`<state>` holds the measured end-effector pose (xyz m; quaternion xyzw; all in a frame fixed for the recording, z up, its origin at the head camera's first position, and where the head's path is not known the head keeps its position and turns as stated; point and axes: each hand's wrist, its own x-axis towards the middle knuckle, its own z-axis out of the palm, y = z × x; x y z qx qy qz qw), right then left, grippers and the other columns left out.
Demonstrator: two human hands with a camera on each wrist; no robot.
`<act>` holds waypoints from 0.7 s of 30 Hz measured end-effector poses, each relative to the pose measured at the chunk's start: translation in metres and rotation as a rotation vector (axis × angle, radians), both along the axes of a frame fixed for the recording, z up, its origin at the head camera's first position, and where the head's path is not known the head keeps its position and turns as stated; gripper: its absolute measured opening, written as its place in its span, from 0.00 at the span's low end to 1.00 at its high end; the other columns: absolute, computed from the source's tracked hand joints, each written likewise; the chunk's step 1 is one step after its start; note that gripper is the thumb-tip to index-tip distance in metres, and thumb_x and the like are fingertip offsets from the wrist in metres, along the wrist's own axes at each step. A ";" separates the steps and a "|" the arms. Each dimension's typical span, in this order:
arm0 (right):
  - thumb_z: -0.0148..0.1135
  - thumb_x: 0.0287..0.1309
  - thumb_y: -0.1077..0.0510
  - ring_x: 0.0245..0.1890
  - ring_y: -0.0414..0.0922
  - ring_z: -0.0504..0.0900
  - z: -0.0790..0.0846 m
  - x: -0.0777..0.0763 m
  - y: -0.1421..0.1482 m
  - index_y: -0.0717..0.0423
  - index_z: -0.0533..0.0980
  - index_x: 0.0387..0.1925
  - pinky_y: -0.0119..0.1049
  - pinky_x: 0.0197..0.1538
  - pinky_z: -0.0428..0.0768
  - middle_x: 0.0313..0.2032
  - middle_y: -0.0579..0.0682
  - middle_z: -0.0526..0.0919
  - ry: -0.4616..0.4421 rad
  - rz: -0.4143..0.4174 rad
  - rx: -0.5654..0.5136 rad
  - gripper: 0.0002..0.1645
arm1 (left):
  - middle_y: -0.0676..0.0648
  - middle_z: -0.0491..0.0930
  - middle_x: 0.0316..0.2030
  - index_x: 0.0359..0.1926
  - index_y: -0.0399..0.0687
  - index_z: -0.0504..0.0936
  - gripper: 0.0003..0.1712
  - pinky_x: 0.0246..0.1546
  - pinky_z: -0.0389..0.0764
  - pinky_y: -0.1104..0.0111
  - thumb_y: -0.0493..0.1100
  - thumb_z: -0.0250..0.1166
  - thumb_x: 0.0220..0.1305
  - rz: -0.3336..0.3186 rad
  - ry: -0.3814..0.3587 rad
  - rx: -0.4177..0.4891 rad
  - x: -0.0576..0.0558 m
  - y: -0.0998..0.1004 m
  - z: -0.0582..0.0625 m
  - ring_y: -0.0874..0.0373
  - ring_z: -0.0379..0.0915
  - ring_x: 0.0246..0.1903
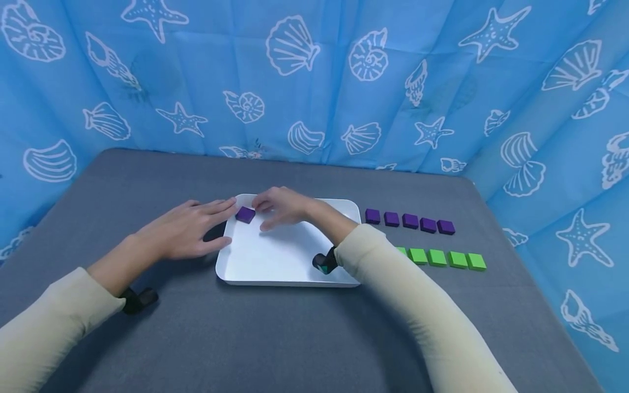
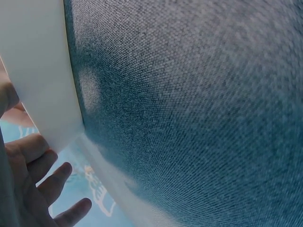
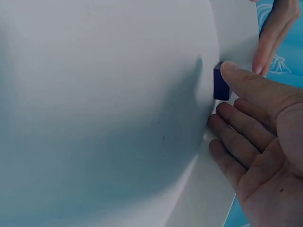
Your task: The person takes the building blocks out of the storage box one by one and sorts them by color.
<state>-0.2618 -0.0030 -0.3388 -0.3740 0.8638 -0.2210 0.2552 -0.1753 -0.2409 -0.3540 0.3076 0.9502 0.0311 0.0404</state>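
A white tray (image 1: 275, 256) lies on the grey table, with one square purple block (image 1: 245, 214) in its far left corner. My right hand (image 1: 285, 207) is over the tray just right of that block, thumb and fingers apart and nothing held. In the right wrist view, the thumb overlaps part of the purple block (image 3: 220, 84); whether it touches cannot be told. At the tray's left side, my left hand (image 1: 189, 229) rests its fairly straight fingers and thumb against the rim. The left wrist view shows those fingers (image 2: 40, 163) by the tray's outer wall (image 2: 42, 80).
Right of the tray, a row of several purple blocks (image 1: 410, 221) stands behind a row of several green blocks (image 1: 437, 257). My right sleeve (image 1: 413, 295) hides part of the green row. A blue shell-patterned curtain (image 1: 334, 98) hangs behind the grey table (image 1: 275, 338).
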 end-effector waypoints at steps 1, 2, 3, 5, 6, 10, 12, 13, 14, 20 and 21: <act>0.72 0.59 0.59 0.63 0.44 0.76 -0.001 0.000 -0.002 0.60 0.72 0.66 0.31 0.64 0.72 0.62 0.53 0.78 0.007 0.003 0.000 0.35 | 0.41 0.57 0.75 0.76 0.45 0.59 0.43 0.61 0.62 0.33 0.64 0.54 0.71 -0.001 0.000 -0.001 0.000 0.000 0.000 0.41 0.63 0.69; 0.72 0.59 0.58 0.63 0.43 0.76 -0.002 -0.001 -0.003 0.60 0.72 0.66 0.31 0.64 0.72 0.62 0.52 0.78 0.015 0.007 -0.001 0.34 | 0.41 0.57 0.75 0.76 0.45 0.59 0.43 0.61 0.62 0.33 0.64 0.54 0.71 -0.003 0.001 0.000 0.000 0.000 0.000 0.41 0.63 0.68; 0.71 0.59 0.58 0.62 0.43 0.77 -0.002 -0.001 -0.005 0.60 0.72 0.65 0.31 0.63 0.72 0.62 0.52 0.79 0.023 0.008 -0.003 0.34 | 0.41 0.57 0.75 0.76 0.45 0.59 0.43 0.60 0.62 0.33 0.64 0.54 0.71 -0.005 0.002 0.000 0.000 0.001 0.000 0.41 0.63 0.68; 0.71 0.59 0.59 0.62 0.43 0.77 -0.004 -0.001 -0.008 0.59 0.73 0.65 0.31 0.63 0.72 0.61 0.52 0.79 0.036 0.008 -0.010 0.33 | 0.41 0.57 0.75 0.76 0.45 0.60 0.42 0.60 0.62 0.33 0.63 0.54 0.71 -0.010 0.005 0.002 -0.001 0.001 0.000 0.41 0.63 0.69; 0.71 0.59 0.59 0.62 0.43 0.77 -0.005 0.000 -0.010 0.59 0.73 0.64 0.31 0.63 0.72 0.61 0.52 0.79 0.045 0.008 -0.012 0.33 | 0.41 0.57 0.75 0.75 0.44 0.60 0.42 0.60 0.63 0.33 0.63 0.55 0.70 -0.013 0.007 0.002 -0.001 0.001 0.000 0.41 0.63 0.69; 0.72 0.58 0.59 0.60 0.43 0.79 -0.008 0.001 -0.015 0.59 0.75 0.63 0.31 0.62 0.73 0.59 0.52 0.81 0.090 -0.008 -0.028 0.31 | 0.42 0.57 0.75 0.75 0.44 0.62 0.42 0.61 0.63 0.34 0.64 0.55 0.70 -0.015 0.013 0.005 -0.002 0.001 0.000 0.42 0.62 0.69; 0.72 0.58 0.59 0.59 0.42 0.79 -0.009 0.002 -0.017 0.59 0.76 0.62 0.30 0.61 0.74 0.58 0.52 0.82 0.112 -0.017 -0.031 0.30 | 0.42 0.57 0.75 0.75 0.44 0.62 0.42 0.61 0.64 0.34 0.64 0.55 0.70 -0.017 0.016 0.005 -0.002 0.001 -0.001 0.43 0.62 0.69; 0.72 0.58 0.59 0.58 0.42 0.80 -0.009 0.002 -0.017 0.59 0.76 0.61 0.30 0.61 0.74 0.57 0.52 0.82 0.121 -0.022 -0.032 0.30 | 0.42 0.57 0.75 0.75 0.44 0.62 0.42 0.61 0.64 0.34 0.64 0.55 0.70 -0.017 0.018 0.005 -0.002 0.001 -0.001 0.43 0.62 0.69; 0.72 0.57 0.59 0.58 0.42 0.80 -0.009 0.002 -0.018 0.59 0.77 0.61 0.30 0.60 0.74 0.57 0.52 0.83 0.130 -0.024 -0.032 0.29 | 0.42 0.58 0.75 0.75 0.44 0.62 0.42 0.60 0.64 0.34 0.64 0.55 0.70 -0.018 0.020 0.004 -0.002 0.001 -0.001 0.43 0.63 0.69; 0.73 0.57 0.56 0.55 0.42 0.81 -0.008 0.005 -0.025 0.57 0.78 0.59 0.32 0.58 0.76 0.54 0.51 0.84 0.171 -0.047 -0.004 0.28 | 0.42 0.58 0.74 0.74 0.44 0.62 0.42 0.60 0.63 0.33 0.63 0.56 0.69 -0.012 0.022 0.013 -0.001 0.001 -0.002 0.42 0.62 0.69; 0.73 0.57 0.56 0.55 0.43 0.81 -0.008 0.006 -0.026 0.57 0.78 0.59 0.32 0.58 0.76 0.54 0.51 0.84 0.180 -0.051 0.003 0.28 | 0.42 0.58 0.74 0.74 0.44 0.62 0.42 0.60 0.63 0.33 0.64 0.56 0.69 -0.011 0.022 0.013 -0.001 0.001 -0.002 0.42 0.62 0.69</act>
